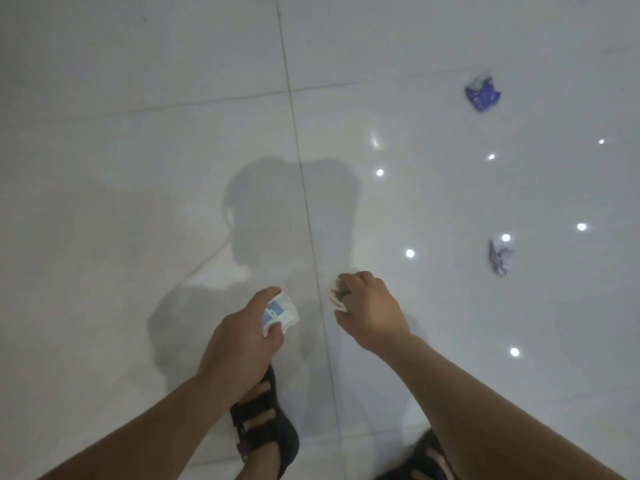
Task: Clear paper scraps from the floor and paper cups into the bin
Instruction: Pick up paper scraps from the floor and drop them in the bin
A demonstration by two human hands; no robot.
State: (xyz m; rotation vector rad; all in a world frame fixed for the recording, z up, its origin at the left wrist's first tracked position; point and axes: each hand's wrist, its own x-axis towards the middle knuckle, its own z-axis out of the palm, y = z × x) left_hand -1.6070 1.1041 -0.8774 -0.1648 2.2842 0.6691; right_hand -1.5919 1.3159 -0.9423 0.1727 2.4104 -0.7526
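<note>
Gathering step: the left hand (239,337) grips a blue-white scrap (281,311) and the right hand (370,310) a pale scrap (336,296). Next is probably the grey-white scrap (500,257) on the floor (138,168).

one wide-angle view from the person's head, facing steeply down, tiled floor (121,133) near below

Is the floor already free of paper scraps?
No, a blue crumpled scrap and a white crumpled scrap lie on the tiled floor to the person's right.
</note>
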